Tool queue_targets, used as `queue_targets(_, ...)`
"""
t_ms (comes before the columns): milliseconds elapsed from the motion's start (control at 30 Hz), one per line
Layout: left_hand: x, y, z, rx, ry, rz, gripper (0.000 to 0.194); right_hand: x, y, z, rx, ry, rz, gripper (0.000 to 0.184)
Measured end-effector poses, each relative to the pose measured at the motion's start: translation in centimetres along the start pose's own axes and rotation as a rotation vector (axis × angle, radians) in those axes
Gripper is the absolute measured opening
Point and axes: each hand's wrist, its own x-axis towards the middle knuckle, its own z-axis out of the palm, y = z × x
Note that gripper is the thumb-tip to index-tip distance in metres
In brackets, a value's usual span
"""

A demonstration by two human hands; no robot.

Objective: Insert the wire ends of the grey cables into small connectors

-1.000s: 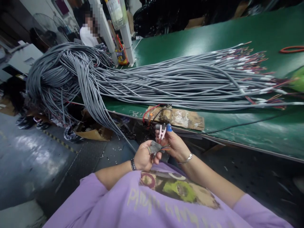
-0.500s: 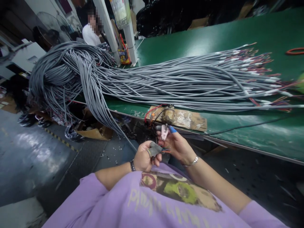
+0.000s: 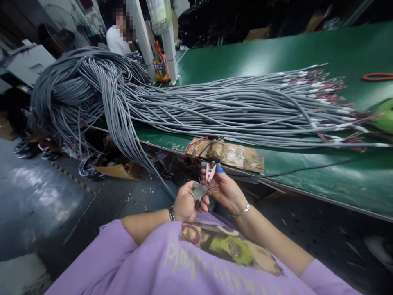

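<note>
My left hand (image 3: 185,203), its thumb in a grey finger cover, is closed on the end of a grey cable (image 3: 166,185). Thin coloured wires (image 3: 213,189) fan out beyond its fingertips, towards the other hand. Close beside them, my right hand (image 3: 229,191) has its fingers curled round a small pale pink clip-like tool (image 3: 210,172), whose two arms stand apart. Blue tape covers one of this hand's fingertips. Its far fingers are partly hidden, and I cannot tell whether the tool touches a wire.
A thick bundle of grey cables (image 3: 215,102) lies along the green table (image 3: 245,53), hanging over its left end. At the near edge sits a worn wooden board (image 3: 245,157) with wiring. White posts (image 3: 169,53) stand behind, and a person (image 3: 118,39) is further back.
The arms of the pink tool show further apart. My right hand has shifted slightly left and turned a little, while my left hand keeps its hold. The view has shifted slightly.
</note>
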Motion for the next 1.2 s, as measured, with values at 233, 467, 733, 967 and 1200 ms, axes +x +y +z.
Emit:
queue_targets(233, 0.2, -0.4, -0.2, -0.016, -0.043, -0.044, 0.049, 0.3, 0.2, -0.1, 0.010, 0.084, -0.037, 0.019)
queue_targets(467, 0.4, -0.5, -0.5, -0.019, -0.071, -0.062, 0.049, 0.1, 0.3, -0.1, -0.064, 0.069, -0.036, 0.018)
queue_targets(733, 0.6, -0.5, -0.5, -0.028, -0.049, -0.080, 0.050, 0.0, 0.3, 0.2, -0.061, 0.068, -0.041, 0.026)
queue_targets(967, 0.2, -0.4, -0.8, -0.046, -0.084, -0.066, 0.053, 0.0, 0.5, -0.2, -0.033, 0.044, -0.060, 0.037)
queue_targets(1200, 0.0, -0.9, -2.6, 0.082, -0.053, -0.009, 0.053, -0.6, -0.3, -2.2, -0.205, -0.129, 0.035, 0.044)
